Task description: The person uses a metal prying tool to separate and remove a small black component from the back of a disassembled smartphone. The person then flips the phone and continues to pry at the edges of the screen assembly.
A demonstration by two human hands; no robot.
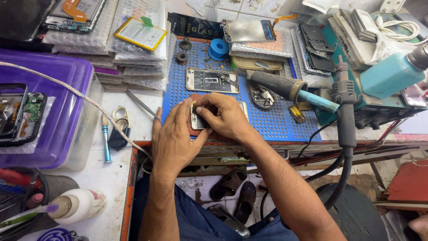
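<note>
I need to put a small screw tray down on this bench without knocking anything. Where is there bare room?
Bare blue mat lies right of the right hand, before the yellow part. White bench is open between scissors and mat. The back is crowded: bubble-wrap packs, phone frame, hot-air handle.

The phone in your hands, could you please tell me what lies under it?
Under the phone a reddish pad shows, lying on the blue perforated mat. The left hand and right hand cover most of the pad.
</note>
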